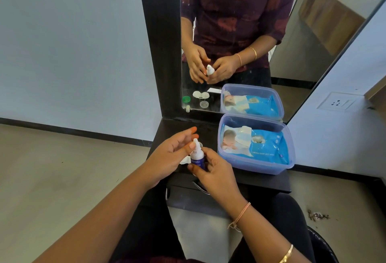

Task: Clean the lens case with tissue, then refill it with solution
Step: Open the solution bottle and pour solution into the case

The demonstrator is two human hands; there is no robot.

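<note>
Right hand [211,171] holds the solution bottle [197,154] upright over the dark tabletop [261,176], grip pinched round the blue lower body, thumb in front. Left hand [171,152] sits beside the bottle's white nozzle, fingers loosely spread, thumb tip touching near the neck; whether it pinches the tip, cannot tell. Lens case [184,160] mostly hidden behind the hands, only a white edge shows low left of the bottle, resting on the tabletop. Clear plastic box [255,165] with a blue wet-wipe pack [263,144] inside stands to the right, against the mirror [292,58]. Mirror reflection shows the case open, a green cap nearby.
</note>
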